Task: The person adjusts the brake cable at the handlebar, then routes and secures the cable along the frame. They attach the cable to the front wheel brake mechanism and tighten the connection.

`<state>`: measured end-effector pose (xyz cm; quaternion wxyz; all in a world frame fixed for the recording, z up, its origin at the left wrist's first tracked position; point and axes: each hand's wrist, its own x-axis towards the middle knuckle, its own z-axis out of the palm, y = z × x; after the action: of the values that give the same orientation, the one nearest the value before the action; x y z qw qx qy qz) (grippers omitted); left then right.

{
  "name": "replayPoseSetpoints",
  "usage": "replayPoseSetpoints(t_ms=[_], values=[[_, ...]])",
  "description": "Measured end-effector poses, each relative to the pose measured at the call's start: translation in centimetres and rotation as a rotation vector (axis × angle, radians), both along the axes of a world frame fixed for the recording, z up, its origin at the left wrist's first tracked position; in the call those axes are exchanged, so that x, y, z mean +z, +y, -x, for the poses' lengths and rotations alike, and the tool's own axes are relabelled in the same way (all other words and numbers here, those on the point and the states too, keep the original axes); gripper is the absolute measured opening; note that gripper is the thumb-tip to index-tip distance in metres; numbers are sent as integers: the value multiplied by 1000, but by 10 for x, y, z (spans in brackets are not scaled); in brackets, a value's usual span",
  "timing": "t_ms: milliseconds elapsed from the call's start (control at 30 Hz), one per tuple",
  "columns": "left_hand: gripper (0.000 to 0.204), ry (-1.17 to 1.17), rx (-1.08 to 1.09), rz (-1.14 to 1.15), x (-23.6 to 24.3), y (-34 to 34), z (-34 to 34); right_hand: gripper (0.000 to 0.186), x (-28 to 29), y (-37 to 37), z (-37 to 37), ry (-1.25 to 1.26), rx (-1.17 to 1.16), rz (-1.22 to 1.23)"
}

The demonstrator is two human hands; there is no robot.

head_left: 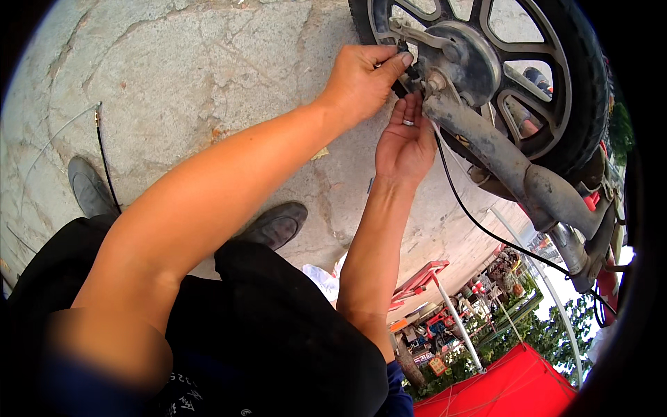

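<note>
My left hand [365, 78] reaches in beside the wheel hub [469, 62], thumb and index finger pinched on a small black cable fitting [414, 71] below the metal brake arm [420, 33]. Just under it, my right hand [405, 146] is turned palm up, a ring on one finger. Its fingers are bent in toward the axle nut [435, 80], and its thumb side lies against the black cable [455, 191]; the fingertips are partly hidden. From there the cable curves down and right along the grey fork leg [486, 132].
The spoked wheel with its black tyre [590, 90] fills the upper right. On the concrete ground [208, 62], a loose cable [104, 153] with a bare wire lies by my left shoe [90, 186]. A red canopy [507, 386] and cluttered goods [445, 326] stand farther off.
</note>
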<state>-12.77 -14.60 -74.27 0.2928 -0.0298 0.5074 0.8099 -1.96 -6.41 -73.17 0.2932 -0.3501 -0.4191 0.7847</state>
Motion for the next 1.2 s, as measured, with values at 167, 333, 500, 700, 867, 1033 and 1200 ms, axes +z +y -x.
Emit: replayPoseSetpoints(t_ms=[167, 333, 500, 700, 867, 1033, 1200], values=[[29, -160, -37, 77, -13, 2, -31, 29, 7, 0, 11, 8, 28, -111], [32, -190, -59, 55, -13, -16, -29, 28, 5, -4, 2, -10, 49, -68], [28, -232, -12, -95, -29, -38, 21, 30, 3, 7, 7, -2, 73, -89], [36, 61, -355, 146, -13, -40, 62, 30, 2, 12, 3, 23, 121, -73], [41, 531, -469, 314, -19, -56, 66, 29, 1, 10, 2, -13, 84, -98], [44, 461, -457, 281, -5, -58, 64, 24, -3, -18, 11, -23, 161, 55], [44, 455, -542, 248, -1, -64, 66, 22, 4, -47, 58, -5, 224, 165]])
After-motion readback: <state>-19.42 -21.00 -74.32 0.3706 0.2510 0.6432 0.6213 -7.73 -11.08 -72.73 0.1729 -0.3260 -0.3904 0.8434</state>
